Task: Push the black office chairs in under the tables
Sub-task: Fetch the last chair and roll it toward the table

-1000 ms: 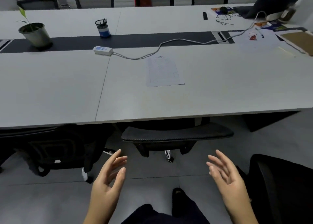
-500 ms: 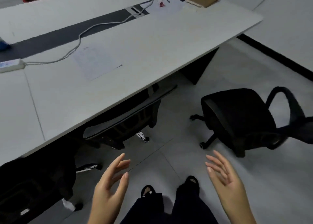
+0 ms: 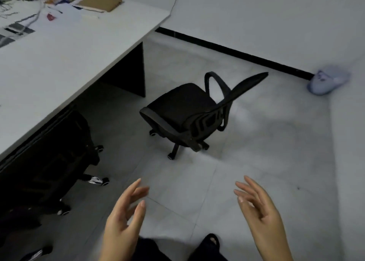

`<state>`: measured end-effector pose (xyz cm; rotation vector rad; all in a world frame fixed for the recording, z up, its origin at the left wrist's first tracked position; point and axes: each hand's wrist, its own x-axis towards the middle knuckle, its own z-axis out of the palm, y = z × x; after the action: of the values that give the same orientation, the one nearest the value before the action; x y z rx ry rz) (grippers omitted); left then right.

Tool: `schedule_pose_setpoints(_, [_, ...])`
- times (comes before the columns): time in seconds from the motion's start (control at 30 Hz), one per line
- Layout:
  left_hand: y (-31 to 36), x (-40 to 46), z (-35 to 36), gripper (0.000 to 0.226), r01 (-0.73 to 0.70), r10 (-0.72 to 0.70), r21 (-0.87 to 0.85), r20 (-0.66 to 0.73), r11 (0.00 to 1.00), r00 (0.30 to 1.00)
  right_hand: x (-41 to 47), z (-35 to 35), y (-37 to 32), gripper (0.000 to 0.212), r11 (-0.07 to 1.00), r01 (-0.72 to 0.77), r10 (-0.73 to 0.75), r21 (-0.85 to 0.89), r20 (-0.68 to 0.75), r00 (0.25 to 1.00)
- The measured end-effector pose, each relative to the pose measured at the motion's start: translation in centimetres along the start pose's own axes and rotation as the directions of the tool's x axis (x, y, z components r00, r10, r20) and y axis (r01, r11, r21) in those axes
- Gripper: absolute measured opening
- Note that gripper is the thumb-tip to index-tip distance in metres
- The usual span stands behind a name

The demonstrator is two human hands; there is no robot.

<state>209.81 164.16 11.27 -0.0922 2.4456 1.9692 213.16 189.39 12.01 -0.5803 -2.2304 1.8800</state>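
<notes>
standing ahead of both hands: chair (image 3: pixel 181 106)

Person, head view: left hand (image 3: pixel 122 219) and right hand (image 3: pixel 260 215) were bare, without rings, watch or gloves, and the forearms showed no sleeves. Legs were clad in dark trousers (image 3: pixel 150 251). One dark open-toed shoe (image 3: pixel 212 240) showed at the right foot.

We see a grey tiled floor (image 3: pixel 256 142) and white walls (image 3: pixel 256 13) — a black skirting strip (image 3: pixel 233 52) runs along them.
</notes>
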Motion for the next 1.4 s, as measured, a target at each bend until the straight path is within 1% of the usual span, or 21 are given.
schedule_pose_setpoints(0.1, [1.1,-0.8,6.5,0.04,-0.006,0.007,-0.009,0.096,1.0,0.995,0.4,-6.5,1.2,0.042,1.0,-0.01,0.01,0.011,-0.063,0.998])
schedule_pose_setpoints(0.2, [2.5,-0.9,11.3,0.037,-0.021,0.02,-0.001,0.167,1.0,0.986,0.9,-11.4,2.0,0.042,0.999,-0.009,0.013,0.035,-0.134,0.991])
schedule_pose_setpoints(0.27, [3.6,-0.5,13.7,0.035,-0.035,0.032,0.008,0.194,0.999,0.98,1.3,-13.7,2.5,0.043,0.999,0.001,0.009,0.053,-0.185,0.983])
schedule_pose_setpoints(0.33, [4.4,0.2,15.9,0.039,-0.046,0.038,0.03,0.214,0.999,0.976,1.9,-15.4,3.1,0.044,0.998,0.004,0.013,0.071,-0.227,0.974])
schedule_pose_setpoints(0.43, [5.5,1.6,18.9,0.04,-0.059,0.043,0.059,0.24,0.997,0.97,3.6,-17.3,3.8,0.046,0.997,0.014,0.008,0.082,-0.267,0.964])
schedule_pose_setpoints(0.53, [5.9,3.5,21.7,0.04,-0.055,0.038,0.06,0.247,0.997,0.968,6.4,-18.8,4.4,0.047,0.997,0.008,0.013,0.075,-0.278,0.961])
schedule_pose_setpoints(0.6, [6.0,5.4,23.7,0.046,-0.043,0.025,0.07,0.237,0.997,0.971,9.0,-20.0,4.6,0.048,0.998,0.014,0.003,0.063,-0.274,0.962])
schedule_pose_setpoints(0.67, [6.0,7.7,25.8,0.051,-0.039,0.02,0.082,0.218,0.996,0.976,12.2,-21.0,4.7,0.049,0.998,0.018,-0.004,0.053,-0.262,0.965])
schedule_pose_setpoints(0.8, [7.2,13.7,30.5,0.052,-0.051,0.038,0.075,0.162,0.996,0.986,20.4,-23.0,4.2,0.051,0.998,0.05,-0.041,0.033,-0.237,0.971])
schedule_pose_setpoints(0.9, [8.7,18.0,33.1,0.049,-0.067,0.058,0.065,0.125,0.996,0.99,26.4,-24.1,2.9,0.049,0.996,0.083,-0.078,0.017,-0.197,0.977])
schedule_pose_setpoints(1.0, [9.9,21.4,34.7,0.047,-0.053,0.048,0.064,0.081,0.997,0.996,31.6,-24.3,1.4,0.046,0.995,0.1,-0.096,0.019,-0.138,0.986])
schedule_pose_setpoints(1.1, [10.0,23.6,35.7,0.051,-0.016,0.015,0.088,0.017,0.996,1.0,36.1,-24.1,0.7,0.044,0.996,0.087,-0.087,0.01,-0.027,0.996])
schedule_pose_setpoints(1.2, [9.8,24.7,36.4,0.053,0.035,-0.023,0.12,-0.099,0.992,0.995,40.5,-23.8,0.3,0.043,0.997,0.069,-0.068,-0.015,0.097,0.993])
schedule_pose_setpoints(1.3, [9.0,25.2,37.3,0.055,0.119,-0.08,0.138,-0.256,0.983,0.963,45.5,-23.0,0.3,0.041,0.995,0.071,-0.053,-0.063,0.252,0.966])
schedule_pose_setpoints(1.37, [8.4,25.4,38.2,0.055,0.21,-0.145,0.158,-0.346,0.965,0.927,49.0,-22.1,0.3,0.041,0.983,0.122,-0.059,-0.139,0.393,0.918])
schedule_pose_setpoints(1.4, [8.1,25.6,38.8,0.054,0.244,-0.159,0.192,-0.376,0.951,0.913,50.7,-21.6,0.3,0.042,0.966,0.175,-0.068,-0.191,0.466,0.882])
